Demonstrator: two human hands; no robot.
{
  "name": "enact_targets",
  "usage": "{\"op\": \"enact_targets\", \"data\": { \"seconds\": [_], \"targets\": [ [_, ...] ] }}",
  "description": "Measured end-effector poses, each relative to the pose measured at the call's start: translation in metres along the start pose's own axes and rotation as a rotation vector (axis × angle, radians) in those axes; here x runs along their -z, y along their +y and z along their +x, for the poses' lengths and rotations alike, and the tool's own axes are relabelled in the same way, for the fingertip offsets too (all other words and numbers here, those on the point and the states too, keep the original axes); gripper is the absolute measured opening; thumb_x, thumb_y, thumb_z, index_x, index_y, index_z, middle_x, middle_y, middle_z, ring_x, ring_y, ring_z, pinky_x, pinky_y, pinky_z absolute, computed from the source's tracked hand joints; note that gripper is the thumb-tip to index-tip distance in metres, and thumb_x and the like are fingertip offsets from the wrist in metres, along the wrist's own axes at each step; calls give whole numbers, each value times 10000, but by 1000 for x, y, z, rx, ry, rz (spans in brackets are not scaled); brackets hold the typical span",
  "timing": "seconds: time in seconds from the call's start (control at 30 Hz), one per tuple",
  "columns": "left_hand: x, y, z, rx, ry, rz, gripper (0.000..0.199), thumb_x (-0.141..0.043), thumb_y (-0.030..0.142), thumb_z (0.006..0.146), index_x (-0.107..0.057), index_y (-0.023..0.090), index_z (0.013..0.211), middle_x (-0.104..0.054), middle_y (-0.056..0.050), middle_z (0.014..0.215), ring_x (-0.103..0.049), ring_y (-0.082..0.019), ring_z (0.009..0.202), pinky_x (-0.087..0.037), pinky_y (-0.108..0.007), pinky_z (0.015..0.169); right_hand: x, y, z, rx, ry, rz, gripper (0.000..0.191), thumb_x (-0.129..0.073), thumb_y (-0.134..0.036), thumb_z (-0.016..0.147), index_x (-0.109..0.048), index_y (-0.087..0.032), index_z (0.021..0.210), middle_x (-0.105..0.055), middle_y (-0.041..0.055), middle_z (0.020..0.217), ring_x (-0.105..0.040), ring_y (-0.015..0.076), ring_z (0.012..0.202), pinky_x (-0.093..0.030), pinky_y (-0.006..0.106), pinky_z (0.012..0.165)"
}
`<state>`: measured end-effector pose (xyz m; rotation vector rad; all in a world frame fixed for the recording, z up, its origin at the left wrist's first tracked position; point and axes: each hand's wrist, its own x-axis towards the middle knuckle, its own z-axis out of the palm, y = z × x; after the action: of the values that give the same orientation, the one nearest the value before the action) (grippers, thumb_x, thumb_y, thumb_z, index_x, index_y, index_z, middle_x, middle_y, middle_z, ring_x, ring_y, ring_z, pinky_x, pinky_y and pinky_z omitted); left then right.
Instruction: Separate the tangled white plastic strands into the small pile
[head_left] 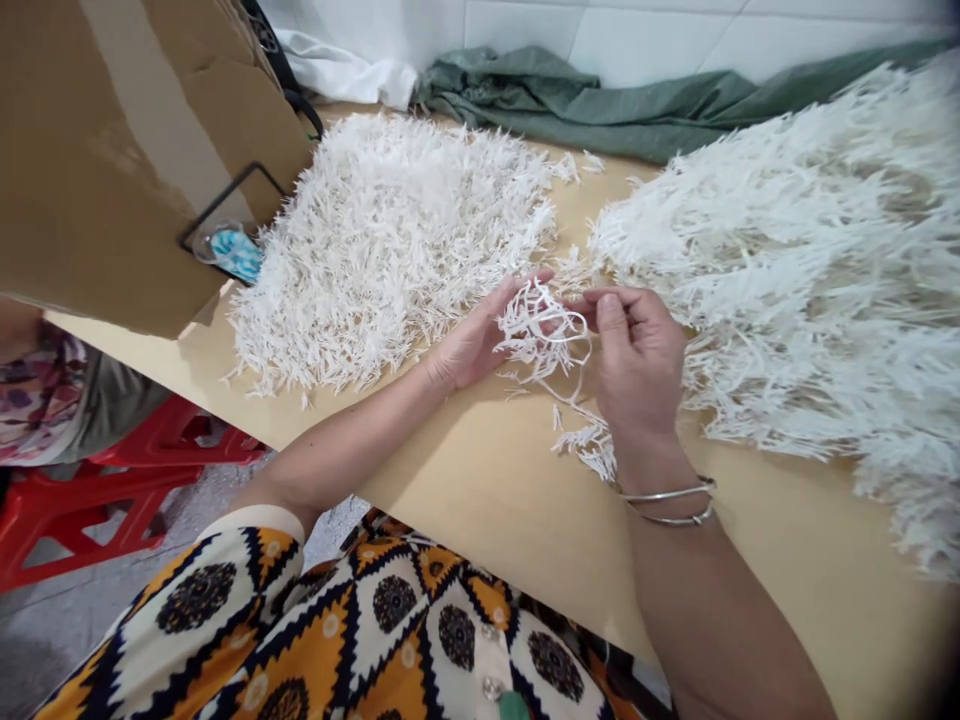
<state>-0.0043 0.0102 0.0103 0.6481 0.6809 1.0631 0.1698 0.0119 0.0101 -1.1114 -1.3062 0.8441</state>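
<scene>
Two hands, left [480, 335] and right [641, 350], pinch white strands [541, 325] mid-frame above a tan table [480, 510]; cardboard box [142, 150] upper left, contents hidden.

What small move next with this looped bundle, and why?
Probably ease the right hand slightly away from the left hand, slowly: the bundle at the left fingers is bunched and looped, and the right fingertips seem to pinch at its edge. A loose strand runs down towards a clump beside the right wrist, so a quick pull might snag.
</scene>
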Motion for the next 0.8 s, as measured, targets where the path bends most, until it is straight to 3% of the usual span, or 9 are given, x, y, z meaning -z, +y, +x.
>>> {"op": "enact_targets", "data": {
  "seconds": [0.13, 0.23, 0.37, 0.43, 0.57, 0.67, 0.73, 0.8],
  "targets": [
    [2, 2, 3, 38, 3, -85, 839, -488, 865, 917, -626, 223, 1439, -750, -123, 1283, -713, -330, 1233, -558, -513, 1091, -3, -1, -4, 92, -105, -27, 282, -677, -499, 1005, -729, -269, 1160, -796, 79, 1130, -765, 224, 1063, -622, 449, 983],
    [6, 1, 6, 27, -34, -106, 796, -567, 826, 895, -618, 235, 1425, -732, -111, 1282, -688, -327, 1249, -539, -509, 1095, -4, 6, -6, 161, -115, -176, 431, -807, -432, 899, -690, -262, 1278, -759, 84, 1233, -730, 241, 1120, -607, 467, 1003],
    [11, -7, 9, 6, -55, -68, 725, -902, 438, 754, -609, 286, 1399, -697, -59, 1285, -652, -248, 1226, -491, -429, 1131, -2, 17, -3, 59, -80, -212, 231, -752, -365, 926, -722, -237, 1114, -777, 56, 1055, -727, 203, 891, -623, 447, 896],
    [12, -10, 11, -25, -48, -64, 745, -956, 282, 692, -628, 287, 1362, -678, -48, 1279, -631, -215, 1234, -464, -386, 1148, 4, 21, 2, 28, -81, -208, 223, -751, -366, 920, -713, -235, 1095, -772, 46, 1025, -716, 192, 856, -622, 440, 892],
    [13, -14, 13, -113, -71, -9, 699, -982, 252, 692, -664, 259, 1314, -665, -69, 1278, -629, -201, 1218, -482, -364, 1100, 18, 27, 10, -58, -138, -188, 215, -738, -358, 914, -669, -230, 1073, -738, 19, 970, -688, 163, 806, -614, 382, 830],
    [11, -18, 13, -168, -39, 102, 594, -999, 257, 665, -705, 204, 1179, -692, -44, 1143, -652, -146, 1053, -506, -328, 1005, 22, 30, 6, -119, -178, -220, 224, -715, -392, 923, -640, -222, 1047, -690, 4, 880, -641, 156, 745, -601, 365, 770],
    [10, -21, 13, -184, 16, 144, 497, -986, 320, 687, -698, 165, 1060, -691, -13, 1007, -637, -102, 905, -507, -305, 922, 21, 31, -1, -29, -136, -309, 243, -703, -384, 925, -633, -214, 1084, -687, 37, 945, -646, 178, 787, -608, 402, 795],
    [8, -23, 13, -200, 50, 191, 467, -974, 360, 698, -680, 148, 993, -672, 11, 928, -601, -69, 808, -492, -278, 836, 20, 29, -7, 168, -72, -375, 364, -684, -299, 907, -605, -205, 1249, -666, 135, 1224, -688, 229, 967, -621, 462, 864]
  ]
}}
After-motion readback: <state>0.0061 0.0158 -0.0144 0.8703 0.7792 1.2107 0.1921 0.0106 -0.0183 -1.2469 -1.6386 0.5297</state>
